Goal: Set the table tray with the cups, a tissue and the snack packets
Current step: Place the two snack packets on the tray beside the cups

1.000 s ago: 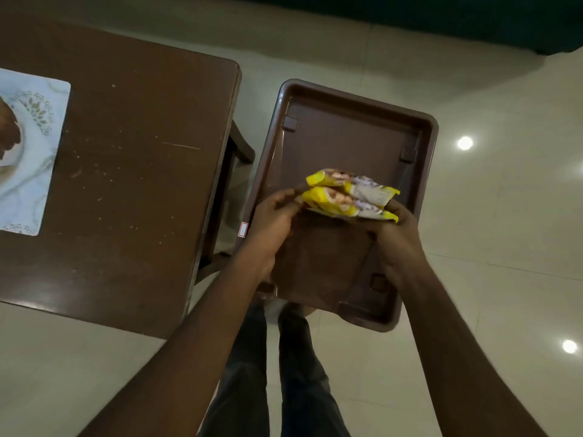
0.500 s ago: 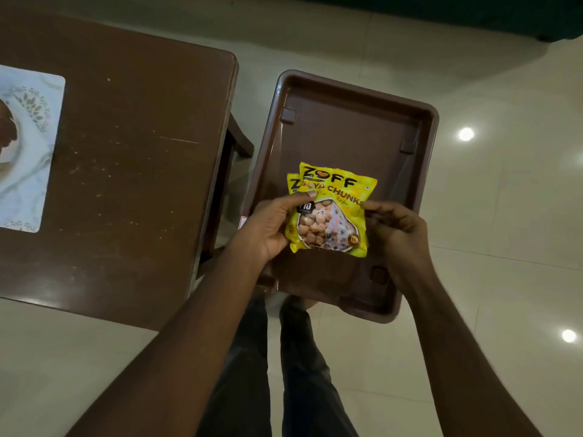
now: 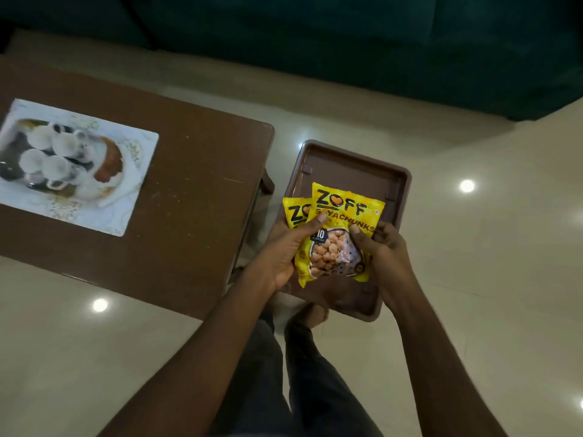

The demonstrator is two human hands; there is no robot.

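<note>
Holding two snack packets (image 3: 339, 234) between left hand (image 3: 285, 252) and right hand (image 3: 383, 250), both grasping, above the brown tray (image 3: 396, 178). Cups (image 3: 52, 152) sit on the table (image 3: 195, 184), well apart. Step, I judge: packet placement. Next: lower, lay flat, let go.

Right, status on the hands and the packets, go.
Left hand and right hand: both grip two yellow packets, front one overlapping the back. Held over the brown tray, not set down. Cups on the table. Nothing in the way.
</note>
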